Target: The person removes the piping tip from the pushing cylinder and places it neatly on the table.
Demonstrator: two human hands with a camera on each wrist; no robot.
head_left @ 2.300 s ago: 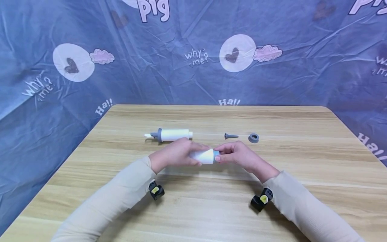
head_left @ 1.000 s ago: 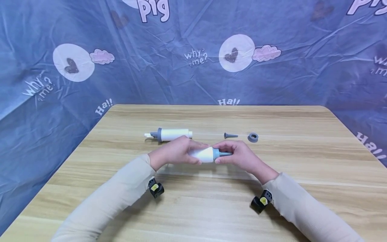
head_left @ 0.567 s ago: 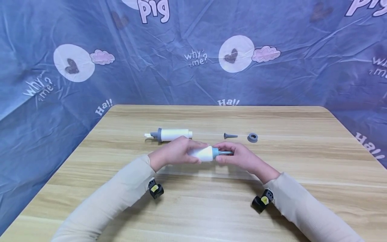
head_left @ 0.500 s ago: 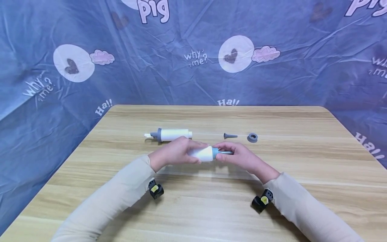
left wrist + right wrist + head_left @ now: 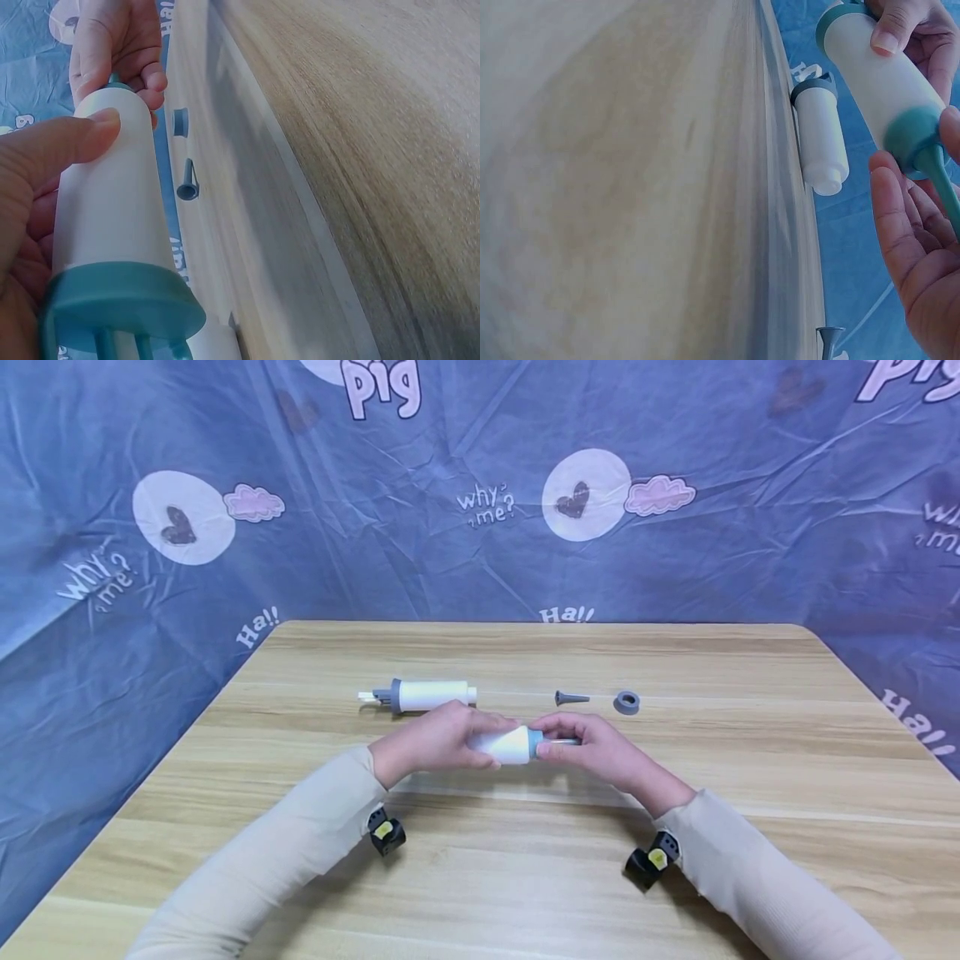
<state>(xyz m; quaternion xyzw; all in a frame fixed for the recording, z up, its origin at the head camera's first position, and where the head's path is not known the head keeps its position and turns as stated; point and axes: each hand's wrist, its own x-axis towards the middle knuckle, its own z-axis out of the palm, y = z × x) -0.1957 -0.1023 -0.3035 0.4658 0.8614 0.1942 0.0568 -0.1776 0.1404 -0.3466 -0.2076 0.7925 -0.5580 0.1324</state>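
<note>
My left hand (image 5: 442,737) grips the white barrel of an icing syringe (image 5: 506,746), held level above the table. Its thumb lies along the barrel in the left wrist view, where the teal flange (image 5: 124,296) at the handle end also shows. At the other end, my right hand (image 5: 592,747) has its thumb and fingers around the teal collar (image 5: 913,139). A slim teal nozzle (image 5: 943,187) runs out of this collar, between the right hand's fingers and palm. Part of the barrel is hidden under the left hand.
Behind the hands, a second icing syringe (image 5: 435,695) with a dark grey flange lies on the wooden table (image 5: 510,877). To its right are a small grey nozzle (image 5: 572,697) and a grey ring collar (image 5: 627,702). A blue printed cloth (image 5: 420,560) hangs behind the table.
The right fingers have shifted around the collar, so the nozzle that was hidden 2.3 s ago shows behind it. The left hand keeps its grip on the barrel.
</note>
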